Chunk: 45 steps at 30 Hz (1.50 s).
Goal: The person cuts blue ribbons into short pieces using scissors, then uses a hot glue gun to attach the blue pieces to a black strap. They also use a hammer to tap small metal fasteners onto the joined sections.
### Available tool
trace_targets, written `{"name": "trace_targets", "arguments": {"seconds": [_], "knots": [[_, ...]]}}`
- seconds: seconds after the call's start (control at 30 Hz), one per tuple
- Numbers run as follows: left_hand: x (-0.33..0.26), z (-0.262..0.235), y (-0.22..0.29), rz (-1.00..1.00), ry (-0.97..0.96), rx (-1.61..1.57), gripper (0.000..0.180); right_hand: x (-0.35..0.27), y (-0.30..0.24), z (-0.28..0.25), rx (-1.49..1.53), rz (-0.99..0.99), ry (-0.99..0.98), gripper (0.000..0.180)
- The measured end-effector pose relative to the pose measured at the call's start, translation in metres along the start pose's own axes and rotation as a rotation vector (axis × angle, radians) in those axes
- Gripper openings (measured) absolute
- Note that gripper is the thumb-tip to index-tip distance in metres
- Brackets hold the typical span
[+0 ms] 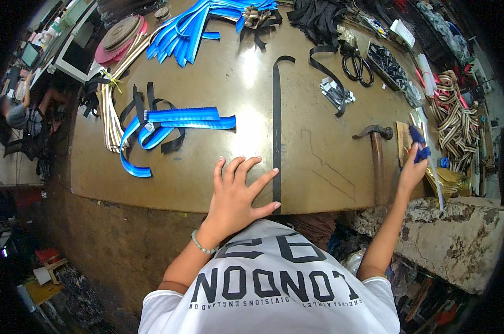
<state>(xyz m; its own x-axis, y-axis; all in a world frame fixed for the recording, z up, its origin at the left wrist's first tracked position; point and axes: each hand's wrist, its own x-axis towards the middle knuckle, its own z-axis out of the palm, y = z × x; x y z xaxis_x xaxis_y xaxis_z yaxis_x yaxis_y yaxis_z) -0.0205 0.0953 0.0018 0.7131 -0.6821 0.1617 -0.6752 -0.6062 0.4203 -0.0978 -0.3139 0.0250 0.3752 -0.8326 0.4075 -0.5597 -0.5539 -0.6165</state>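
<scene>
My left hand [238, 186] rests on the brown table with its fingers spread and nothing in its grasp. Its index fingertip and thumb touch or nearly touch a narrow black strap [277, 111], which runs straight away from the table's near edge and curls at its far end. Out at the right edge, my right hand [412, 173] is closed around a blue tool [416, 136] whose kind I cannot make out. A hammer [378, 161] lies just left of that hand. To the left lie blue ribbed straps [185, 116] joined with black webbing.
Black scissors [358, 69], a box of small black parts [386, 65] and a packet of metal pieces [335, 93] lie at the far right. More blue straps [179, 33] and a webbing roll [119, 42] are at the back. Another person [19, 116] sits far left.
</scene>
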Motion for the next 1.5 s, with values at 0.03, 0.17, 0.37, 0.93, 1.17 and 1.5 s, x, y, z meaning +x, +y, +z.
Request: {"name": "trace_targets", "arguments": {"seconds": [0.03,0.17,0.37,0.93,1.17,1.5], "knots": [[0.0,-0.001,0.0,0.004,-0.007,-0.007,0.061,-0.004,0.005,-0.006,-0.169,0.15,-0.053,0.056],[0.0,0.0,-0.002,0.002,-0.022,-0.039,0.062,-0.042,-0.036,-0.047,-0.732,0.243,-0.4,0.056],[0.001,0.003,-0.007,-0.003,-0.03,-0.074,0.062,-0.02,-0.211,0.125,0.297,-0.915,-0.664,0.031],[0.004,0.002,-0.007,-0.008,-0.007,-0.036,0.06,0.018,-0.412,0.366,0.781,-1.101,-0.395,0.022],[0.005,0.002,-0.004,-0.029,-0.012,-0.072,0.064,-0.021,-0.316,0.082,1.245,-0.917,-0.696,0.02],[0.006,0.002,-0.003,-0.02,-0.021,-0.064,0.064,-0.158,-0.147,0.068,0.759,-0.033,-0.942,0.023]]}}
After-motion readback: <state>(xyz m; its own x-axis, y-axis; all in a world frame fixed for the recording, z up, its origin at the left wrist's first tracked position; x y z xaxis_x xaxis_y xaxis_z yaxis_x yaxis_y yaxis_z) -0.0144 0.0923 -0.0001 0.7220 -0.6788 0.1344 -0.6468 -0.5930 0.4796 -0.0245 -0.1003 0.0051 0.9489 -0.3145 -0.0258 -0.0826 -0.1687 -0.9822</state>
